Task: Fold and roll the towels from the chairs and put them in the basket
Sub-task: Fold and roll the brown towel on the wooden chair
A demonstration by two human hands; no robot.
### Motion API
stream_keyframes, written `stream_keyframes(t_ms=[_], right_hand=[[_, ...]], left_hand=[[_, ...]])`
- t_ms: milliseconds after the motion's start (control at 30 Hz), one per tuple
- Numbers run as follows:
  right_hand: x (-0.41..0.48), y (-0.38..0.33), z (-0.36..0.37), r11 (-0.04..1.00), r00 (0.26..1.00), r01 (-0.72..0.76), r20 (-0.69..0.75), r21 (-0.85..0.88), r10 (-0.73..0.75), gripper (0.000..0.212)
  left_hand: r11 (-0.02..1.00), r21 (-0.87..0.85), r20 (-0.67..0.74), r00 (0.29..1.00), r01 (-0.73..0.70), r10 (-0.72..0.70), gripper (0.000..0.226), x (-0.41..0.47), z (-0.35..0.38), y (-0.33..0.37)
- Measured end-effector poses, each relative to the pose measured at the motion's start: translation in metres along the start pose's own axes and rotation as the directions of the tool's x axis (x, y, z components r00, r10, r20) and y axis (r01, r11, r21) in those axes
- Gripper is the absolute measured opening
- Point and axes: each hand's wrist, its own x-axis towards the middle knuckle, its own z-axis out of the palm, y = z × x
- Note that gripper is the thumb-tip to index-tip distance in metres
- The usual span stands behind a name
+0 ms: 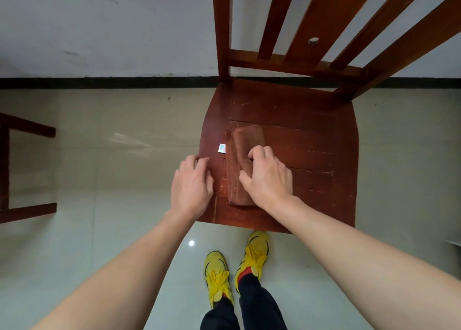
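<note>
On the chair lies a folded towel. The right hand grips its fold with curled fingers. The left hand rests at the chair's left edge, relaxed, holding nothing.

The right hand hides part of the towel (the left hand is blurred).

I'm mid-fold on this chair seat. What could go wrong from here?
1. Only the right hand grips the towel. The left hand is at the edge of the seat, off the cloth, so the fold may skew or spring open.
2. The towel lies toward the seat's front left, so a push could slide it off onto the floor.
</note>
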Motion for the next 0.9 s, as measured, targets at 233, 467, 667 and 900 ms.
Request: stream_keyframes(t_ms=[233,467,667,900], right_hand=[[-0.015,-0.006,0.033,0.927,0.987,0.129,0.042,0.353,-0.153,0.038],[-0.037,0.017,0.044,0.852,0.984,0.095,-0.176,0.515,-0.003,0.024],[-0.044,0.028,0.041,0.785,0.896,-0.437,0.138,0.44,0.422,0.082],[-0.031,0.0,0.056,0.68,0.838,-0.541,0.252,0.495,0.484,0.06]], left_hand=[[0.976,-0.199,-0.059,0.993,0.089,-0.103,0.024,0.045,-0.016,0.008],[0.992,-0.052,0.244,0.961,-0.119,0.128,0.028,0.089,-0.027,0.027],[0.978,-0.008,0.182,0.961,-0.209,0.207,0.038,0.098,-0.017,0.028],[0.977,-0.111,0.1,0.976,-0.183,0.194,0.013,0.104,-0.007,0.038]])
